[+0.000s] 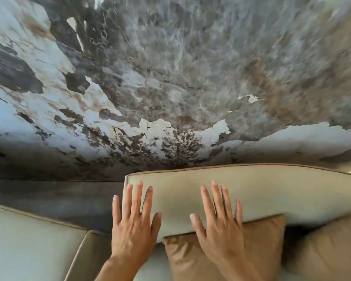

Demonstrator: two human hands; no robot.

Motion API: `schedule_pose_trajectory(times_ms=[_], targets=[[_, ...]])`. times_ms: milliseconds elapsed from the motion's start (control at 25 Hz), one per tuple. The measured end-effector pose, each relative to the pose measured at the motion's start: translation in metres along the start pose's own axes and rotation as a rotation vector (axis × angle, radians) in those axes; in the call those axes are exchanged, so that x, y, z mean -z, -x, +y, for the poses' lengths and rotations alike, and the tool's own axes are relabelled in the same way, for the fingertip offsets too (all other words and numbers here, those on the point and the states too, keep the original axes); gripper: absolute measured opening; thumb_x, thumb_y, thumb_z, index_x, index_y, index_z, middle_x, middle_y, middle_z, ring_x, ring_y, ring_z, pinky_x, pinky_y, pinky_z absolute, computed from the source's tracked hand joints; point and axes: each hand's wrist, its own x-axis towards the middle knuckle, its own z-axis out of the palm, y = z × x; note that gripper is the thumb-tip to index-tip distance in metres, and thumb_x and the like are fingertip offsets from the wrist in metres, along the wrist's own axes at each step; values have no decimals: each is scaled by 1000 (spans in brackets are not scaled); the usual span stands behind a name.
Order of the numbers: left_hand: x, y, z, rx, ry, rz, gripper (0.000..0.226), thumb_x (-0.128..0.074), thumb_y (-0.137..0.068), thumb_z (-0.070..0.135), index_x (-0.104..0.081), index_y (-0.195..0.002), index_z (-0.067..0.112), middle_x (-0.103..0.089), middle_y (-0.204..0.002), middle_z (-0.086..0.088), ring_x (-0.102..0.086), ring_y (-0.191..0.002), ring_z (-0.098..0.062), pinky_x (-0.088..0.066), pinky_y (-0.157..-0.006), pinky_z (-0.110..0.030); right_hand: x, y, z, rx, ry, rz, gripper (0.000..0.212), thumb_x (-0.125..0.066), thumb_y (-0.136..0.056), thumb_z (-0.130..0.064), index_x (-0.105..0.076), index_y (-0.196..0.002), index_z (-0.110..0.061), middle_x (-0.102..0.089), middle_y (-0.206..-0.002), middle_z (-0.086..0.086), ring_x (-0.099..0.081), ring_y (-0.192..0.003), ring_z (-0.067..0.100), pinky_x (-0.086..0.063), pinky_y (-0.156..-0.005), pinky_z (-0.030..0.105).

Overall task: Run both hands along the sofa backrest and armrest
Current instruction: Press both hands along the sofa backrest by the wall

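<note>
Peeling wall [170, 78], flat hands [134, 226] on backrest [272, 191]

Wall [170, 67] behind: peeling white paint, grey-brown damp stains; dark shadowed band at base; bright daylight on upper wall.

The backrest [251, 191] is covered in smooth, matt cream cloth, edged with tan piping. The cushion [257, 240] is made of tan material with a faint sheen, possibly leather. The wall [170, 78] is seen rough and mottled, with white paint peeling in flakes.
</note>
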Motion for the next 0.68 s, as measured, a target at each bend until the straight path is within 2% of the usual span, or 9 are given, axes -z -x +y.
schedule_pose_trajectory(times_ms=[120, 240, 360, 680], targets=[[-55, -12, 0, -19, -15, 18, 62, -29, -94, 51, -44, -142, 13, -30, -155, -12, -26, -143, -32, -26, -111, -59, -60, -18, 17, 30, 9, -17, 65, -26, -92, -57, -34, -146, -21, -30, -155, 7, -28, -141, 28, -22, -110, 57], [-91, -13, -6, -35, -72, 124, 66, -36, -90, 51, -34, -147, 18, -29, -157, -9, -24, -145, -29, -20, -116, -55, -104, -24, 29, 58, 35, 50, 69, -36, -87, -55, -34, -146, -20, -32, -153, 9, -28, -141, 29, -18, -112, 58], [-94, -17, -6, -42, -104, 207, 68, -38, -88, 51, -31, -148, 19, -29, -156, -8, -24, -144, -29, -20, -115, -54, -115, -29, 31, 39, 44, 139, 67, -30, -88, -55, -33, -146, -20, -33, -152, 9, -30, -139, 31, -15, -113, 58], [-95, -69, -5, -49, -109, 205, 65, -35, -88, 50, -37, -145, 17, -37, -152, -11, -24, -144, -29, -21, -115, -53, -124, -73, 33, -10, 35, 201, 66, -23, -91, -56, -30, -147, -21, -35, -152, 9, -28, -140, 31, -16, -113, 58]])
